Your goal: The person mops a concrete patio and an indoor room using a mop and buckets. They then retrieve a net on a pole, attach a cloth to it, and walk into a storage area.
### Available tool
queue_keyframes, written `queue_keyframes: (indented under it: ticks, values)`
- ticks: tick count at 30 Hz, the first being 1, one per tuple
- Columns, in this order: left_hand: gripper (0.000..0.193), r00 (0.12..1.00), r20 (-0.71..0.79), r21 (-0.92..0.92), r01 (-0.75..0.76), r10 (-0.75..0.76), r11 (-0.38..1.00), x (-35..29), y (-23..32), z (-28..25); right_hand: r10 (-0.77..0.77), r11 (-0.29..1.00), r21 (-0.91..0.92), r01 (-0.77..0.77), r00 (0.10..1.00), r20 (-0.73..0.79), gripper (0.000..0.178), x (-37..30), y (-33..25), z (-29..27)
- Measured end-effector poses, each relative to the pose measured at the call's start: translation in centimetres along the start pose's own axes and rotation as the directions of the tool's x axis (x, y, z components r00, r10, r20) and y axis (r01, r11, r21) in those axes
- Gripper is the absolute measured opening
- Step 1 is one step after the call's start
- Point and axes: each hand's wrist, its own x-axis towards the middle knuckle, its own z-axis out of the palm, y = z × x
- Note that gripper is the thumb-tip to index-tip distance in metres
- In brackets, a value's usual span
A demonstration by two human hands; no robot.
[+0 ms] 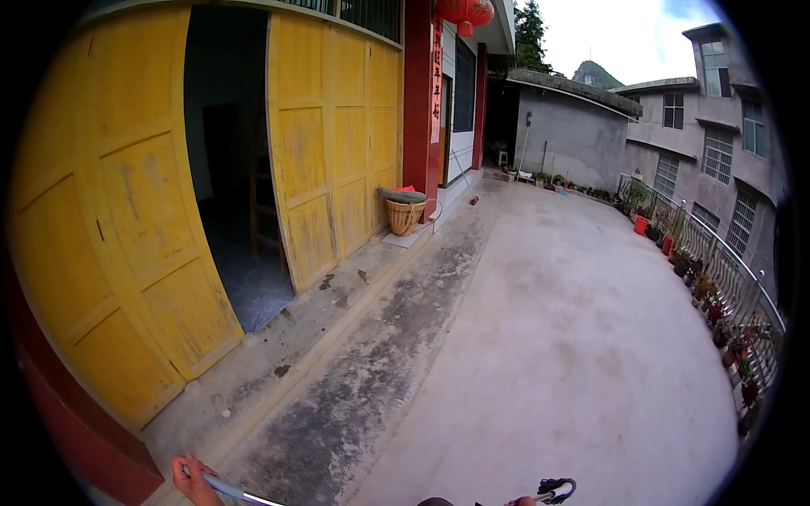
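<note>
At the lower left edge my left hand (194, 481) is closed round the grey-blue grip of a pole (226, 487). A shiny metal shaft runs from that grip down to the right and leaves the picture. Only a sliver of my right hand (525, 501) shows at the bottom edge, its fingers against a pale rod (547, 496). This rod ends in a curved hook with a dark tuft or strap (557, 486). Whether rod and pole are one piece is hidden below the edge.
Tall yellow panelled doors (143, 211), with a dark doorway between them, line the left. A woven basket (405, 216) stands beside a red pillar (420, 126). Potted plants (705, 288) and a metal railing (732, 257) border the pale concrete yard (557, 337) on the right.
</note>
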Motion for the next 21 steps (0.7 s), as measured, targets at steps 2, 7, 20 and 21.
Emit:
queue_keyframes:
  ticks: [2,7,20,21]
  values:
    - [0.011,0.997,0.009,0.121,-0.079,0.078,0.990,2.5,-2.1,1.3,-0.005,1.000,0.004,0.005,1.000,-0.026,0.004,0.7,0.1,2.5]
    - [0.011,0.995,-0.033,0.263,-0.087,0.099,0.961,7.4,-4.0,5.6,0.008,0.999,-0.037,-0.011,0.998,-0.068,0.005,4.7,0.2,11.8]
    - [0.027,0.913,-0.355,0.105,-0.175,0.201,0.979,24.4,-7.9,19.5,0.200,0.972,-0.156,-0.174,0.965,0.171,0.007,8.9,0.2,56.4]
    - [0.028,0.900,-0.397,0.159,-0.127,0.181,0.979,24.9,-7.4,20.3,0.203,0.965,-0.211,-0.157,0.955,0.217,0.007,8.9,0.1,58.8]
